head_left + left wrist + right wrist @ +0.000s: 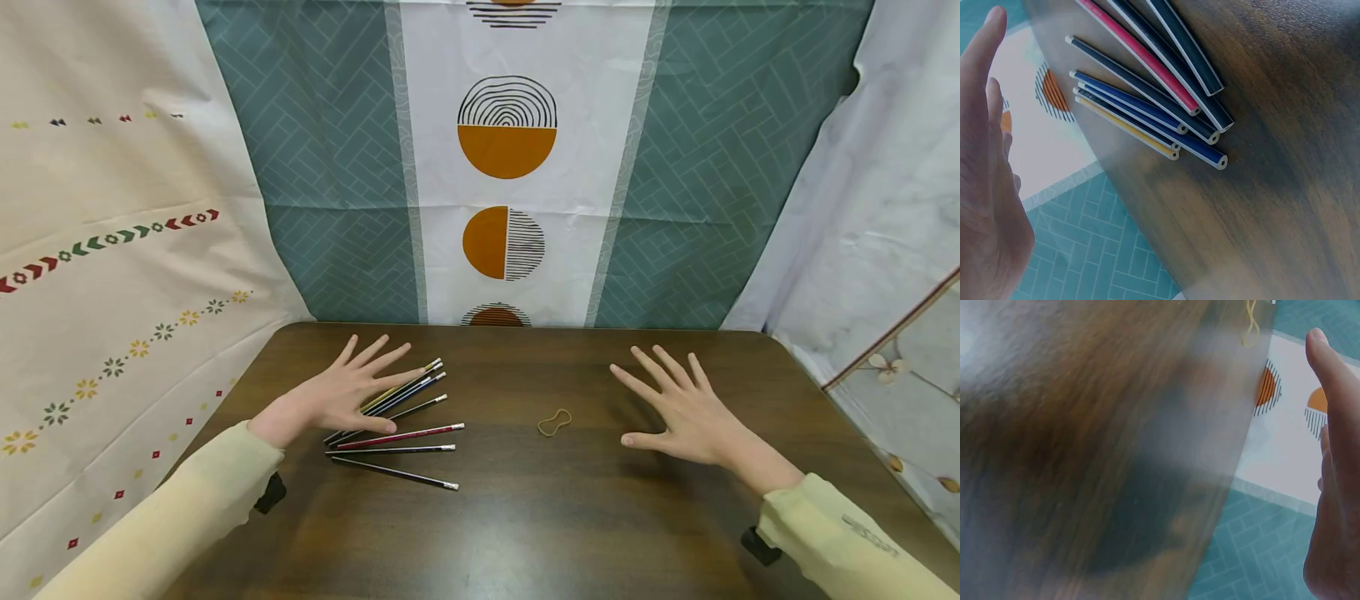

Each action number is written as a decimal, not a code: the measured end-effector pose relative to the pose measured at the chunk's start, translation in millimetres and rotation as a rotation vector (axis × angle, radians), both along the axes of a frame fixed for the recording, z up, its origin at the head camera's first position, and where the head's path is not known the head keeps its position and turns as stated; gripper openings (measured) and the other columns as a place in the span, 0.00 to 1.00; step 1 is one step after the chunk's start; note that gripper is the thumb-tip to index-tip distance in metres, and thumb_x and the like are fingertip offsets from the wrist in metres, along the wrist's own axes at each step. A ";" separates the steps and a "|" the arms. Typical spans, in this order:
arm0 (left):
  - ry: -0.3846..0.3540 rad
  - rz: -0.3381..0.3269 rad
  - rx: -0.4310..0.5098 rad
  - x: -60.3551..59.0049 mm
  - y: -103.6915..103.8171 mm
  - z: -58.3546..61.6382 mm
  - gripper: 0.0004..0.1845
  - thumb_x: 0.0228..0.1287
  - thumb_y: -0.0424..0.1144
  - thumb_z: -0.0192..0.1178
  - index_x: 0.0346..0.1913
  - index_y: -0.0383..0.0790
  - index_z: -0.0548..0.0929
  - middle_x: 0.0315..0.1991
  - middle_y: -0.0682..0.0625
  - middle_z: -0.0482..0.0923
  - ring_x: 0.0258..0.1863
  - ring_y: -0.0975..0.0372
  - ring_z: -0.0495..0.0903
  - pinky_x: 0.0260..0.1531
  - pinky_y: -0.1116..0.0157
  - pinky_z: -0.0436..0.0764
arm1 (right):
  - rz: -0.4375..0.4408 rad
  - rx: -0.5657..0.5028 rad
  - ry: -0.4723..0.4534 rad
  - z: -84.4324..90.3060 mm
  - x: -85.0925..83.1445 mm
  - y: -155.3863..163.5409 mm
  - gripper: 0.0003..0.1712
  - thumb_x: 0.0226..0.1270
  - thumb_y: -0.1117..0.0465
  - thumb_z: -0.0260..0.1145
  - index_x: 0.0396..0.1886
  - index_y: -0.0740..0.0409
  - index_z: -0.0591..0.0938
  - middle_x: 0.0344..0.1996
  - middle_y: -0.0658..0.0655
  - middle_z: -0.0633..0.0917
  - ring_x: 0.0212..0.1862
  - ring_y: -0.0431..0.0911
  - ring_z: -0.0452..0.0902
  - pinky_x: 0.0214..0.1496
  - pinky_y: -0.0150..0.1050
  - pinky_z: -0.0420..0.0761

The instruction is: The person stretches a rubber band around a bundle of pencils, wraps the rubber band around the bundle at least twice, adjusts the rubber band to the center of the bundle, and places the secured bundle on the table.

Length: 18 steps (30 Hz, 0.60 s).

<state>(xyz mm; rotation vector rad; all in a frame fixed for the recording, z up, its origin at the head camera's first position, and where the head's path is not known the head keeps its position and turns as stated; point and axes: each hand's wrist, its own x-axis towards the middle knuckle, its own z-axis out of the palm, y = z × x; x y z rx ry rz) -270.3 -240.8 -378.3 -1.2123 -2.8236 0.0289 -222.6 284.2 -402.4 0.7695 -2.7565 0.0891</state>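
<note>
Both sleeves frame the flat, spread left hand over loose pencils and the spread right hand near a rubber band; a careless sweep could roll the pencils off the table.

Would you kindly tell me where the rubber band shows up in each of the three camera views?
Head: the rubber band lies on the table, mid-frame, between the pencils and the right hand.
Left wrist: not in it; only pencils and the left hand.
Right wrist: a blurred yellowish loop at the top edge.
Shared landmark: the orange half-circle cloth.
</note>
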 end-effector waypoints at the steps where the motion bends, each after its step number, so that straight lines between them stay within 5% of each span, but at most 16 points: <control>1: -0.005 0.002 0.003 0.0 0.2 0.6 0.43 0.59 0.65 0.62 0.76 0.62 0.58 0.81 0.47 0.45 0.79 0.40 0.42 0.67 0.27 0.40 | 0.002 -0.007 -0.006 0.9 -0.3 -2.1 0.55 0.54 0.28 0.67 0.78 0.35 0.56 0.80 0.57 0.52 0.79 0.62 0.45 0.71 0.73 0.43; 18: -0.056 0.016 0.042 -3.1 -3.2 1.8 0.43 0.61 0.64 0.61 0.77 0.67 0.56 0.80 0.50 0.50 0.79 0.43 0.47 0.68 0.29 0.45 | 0.103 -0.101 -0.156 18.7 1.8 -69.9 0.57 0.56 0.32 0.69 0.80 0.35 0.50 0.81 0.52 0.46 0.81 0.60 0.38 0.73 0.71 0.37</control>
